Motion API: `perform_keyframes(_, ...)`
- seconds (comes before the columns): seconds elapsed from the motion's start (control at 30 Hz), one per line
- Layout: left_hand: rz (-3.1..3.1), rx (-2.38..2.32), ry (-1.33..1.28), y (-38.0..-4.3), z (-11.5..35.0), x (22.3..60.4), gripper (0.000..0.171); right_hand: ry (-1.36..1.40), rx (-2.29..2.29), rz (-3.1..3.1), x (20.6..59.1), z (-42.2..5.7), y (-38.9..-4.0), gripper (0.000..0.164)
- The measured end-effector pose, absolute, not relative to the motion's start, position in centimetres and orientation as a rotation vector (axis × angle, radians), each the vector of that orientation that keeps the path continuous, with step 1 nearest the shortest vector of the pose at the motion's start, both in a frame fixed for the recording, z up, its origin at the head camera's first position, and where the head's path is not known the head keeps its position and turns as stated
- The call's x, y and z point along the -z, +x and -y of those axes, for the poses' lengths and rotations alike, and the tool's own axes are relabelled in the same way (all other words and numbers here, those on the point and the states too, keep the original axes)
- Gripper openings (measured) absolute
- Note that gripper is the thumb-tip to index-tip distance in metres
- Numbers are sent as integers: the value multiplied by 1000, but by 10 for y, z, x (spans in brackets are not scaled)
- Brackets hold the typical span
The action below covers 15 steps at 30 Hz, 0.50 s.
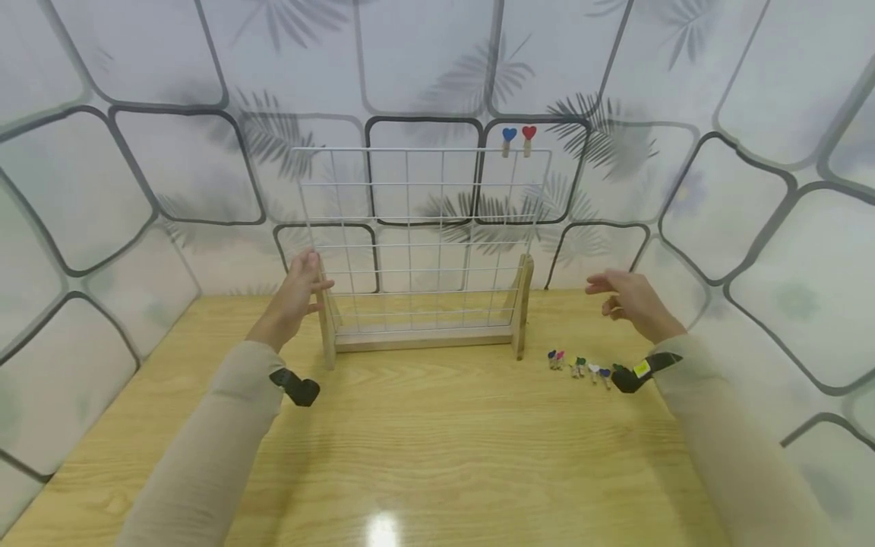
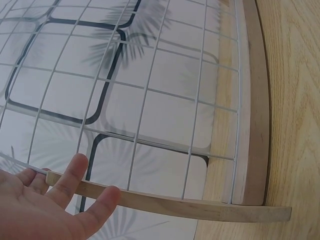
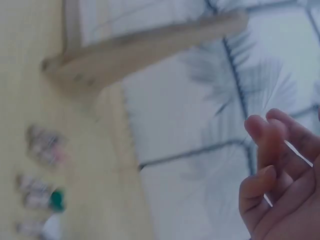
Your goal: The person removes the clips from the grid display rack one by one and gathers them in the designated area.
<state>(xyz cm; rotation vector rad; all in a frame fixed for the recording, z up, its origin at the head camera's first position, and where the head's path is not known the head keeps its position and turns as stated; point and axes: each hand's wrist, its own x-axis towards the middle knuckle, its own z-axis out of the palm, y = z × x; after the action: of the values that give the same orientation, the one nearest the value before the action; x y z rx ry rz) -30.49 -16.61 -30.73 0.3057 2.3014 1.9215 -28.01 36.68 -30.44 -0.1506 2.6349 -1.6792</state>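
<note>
A white wire grid (image 1: 424, 216) stands upright in a wooden stand (image 1: 424, 339). My left hand (image 1: 298, 289) is at its left wooden post, fingers extended across the wood in the left wrist view. A blue heart clothespin (image 1: 509, 141) and a red heart clothespin (image 1: 529, 140) are clipped on the top wire, toward the right. My right hand (image 1: 632, 300) hovers to the right of the stand, fingers loosely bent, with nothing visible in them. Nearer me than this hand lie several small heart clothespins (image 1: 579, 368), blurred in the right wrist view.
The wooden table (image 1: 424, 441) spreads out in front of the stand. A patterned cloth wall (image 1: 431, 76) rises behind and on both sides. The stand's right wooden post (image 1: 522, 308) lies between the grid and my right hand.
</note>
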Motion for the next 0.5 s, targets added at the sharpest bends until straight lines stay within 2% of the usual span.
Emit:
perform_keyframes(0.37, -2323, -1913, 312, -303, 167, 308, 73, -481, 1875, -2903, 191, -271, -316, 34)
perform_keyframes(0.5, -2328, -1908, 296, -303, 166, 307, 73, -560, 1660, -3154, 156, -247, -328, 30)
